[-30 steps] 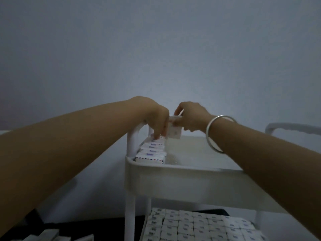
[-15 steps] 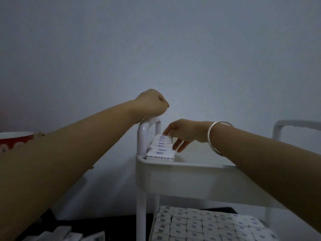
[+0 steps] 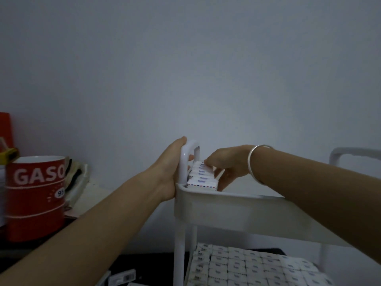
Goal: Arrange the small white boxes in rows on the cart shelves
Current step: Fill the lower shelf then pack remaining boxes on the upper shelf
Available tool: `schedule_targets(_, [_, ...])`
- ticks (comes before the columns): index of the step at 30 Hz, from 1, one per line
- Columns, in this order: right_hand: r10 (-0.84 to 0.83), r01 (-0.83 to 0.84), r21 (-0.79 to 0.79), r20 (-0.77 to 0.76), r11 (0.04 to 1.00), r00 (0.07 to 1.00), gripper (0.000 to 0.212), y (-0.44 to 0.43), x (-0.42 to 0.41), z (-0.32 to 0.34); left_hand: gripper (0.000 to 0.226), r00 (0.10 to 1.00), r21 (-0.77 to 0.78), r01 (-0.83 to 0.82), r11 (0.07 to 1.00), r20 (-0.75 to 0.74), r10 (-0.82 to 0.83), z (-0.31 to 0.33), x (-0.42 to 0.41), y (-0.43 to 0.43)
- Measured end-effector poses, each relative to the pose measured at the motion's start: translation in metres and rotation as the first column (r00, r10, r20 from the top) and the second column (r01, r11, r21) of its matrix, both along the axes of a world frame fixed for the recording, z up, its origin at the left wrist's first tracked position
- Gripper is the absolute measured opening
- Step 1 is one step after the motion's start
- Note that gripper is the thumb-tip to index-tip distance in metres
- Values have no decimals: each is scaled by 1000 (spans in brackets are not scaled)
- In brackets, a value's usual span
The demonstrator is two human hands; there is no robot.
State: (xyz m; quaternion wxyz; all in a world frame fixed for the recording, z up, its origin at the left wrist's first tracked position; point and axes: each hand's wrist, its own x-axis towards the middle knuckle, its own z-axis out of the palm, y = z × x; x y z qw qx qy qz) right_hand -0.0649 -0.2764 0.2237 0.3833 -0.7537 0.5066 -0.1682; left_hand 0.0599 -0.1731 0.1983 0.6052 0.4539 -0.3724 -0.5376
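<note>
Pressing down with the right hand [image 3: 226, 169]: fingertips [image 3: 207, 162] set on the far end of the row of small white boxes [image 3: 203, 178], other fingers stretched fairly straight along its right flank, squaring up rather than lifting. Cannot tell whether any single box is pinched. Wrapped round the cart's handle post [image 3: 184, 164] with the left hand [image 3: 168, 172], thumb over the bend and fingers curled behind, apparently to steady the cart. Found on the top shelf [image 3: 237, 205]: that one row, seemingly stood on edge face to face, hard against the left wall. Found below: lower-shelf boxes [image 3: 247, 269] packed flat in tight rows. Found at lower left on a dark surface: a few loose boxes [image 3: 121, 277]. Judged light and of thin card, stiff enough to stand yet easy to dent or topple domino-fashion. Best taken across the two broad faces, thumb against forefinger, with a gentle squeeze. Better slid against a neighbour than dropped in. Probably smooth print, but too light to slip much. Further out: silver bangle [image 3: 257, 162] on the right wrist, red container [image 3: 35, 195] lettered GASO at left.
</note>
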Motion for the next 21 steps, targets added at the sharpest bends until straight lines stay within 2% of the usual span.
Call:
schedule_targets(4, [-15,15,-14,-4,1000,1000,23,0,6,0,55,999,1,-28,1000,15,28,1,-2,2])
schedule_targets(9, [-62,43,-136,-139,990,988,34,-6,6,-6,57,999,0,-47,999,-15,47,2,-5,8])
schedule_targets(12, [-109,87,-148,-146,985,983,43,-6,3,-7,58,998,-1,-60,998,-27,60,0,-5,11])
schedule_targets(16, [-116,93,-158,-144,983,983,67,3,-5,-4,61,977,-31,-145,989,156,148,-10,7,20])
schedule_targets(19, [-145,77,-366,-163,928,976,60,23,-11,7,55,945,-88,-200,976,246,216,-23,19,40])
schedule_targets(21, [-163,78,-595,-90,800,982,51,46,-14,11,41,932,-126,-224,966,261,251,-37,24,61])
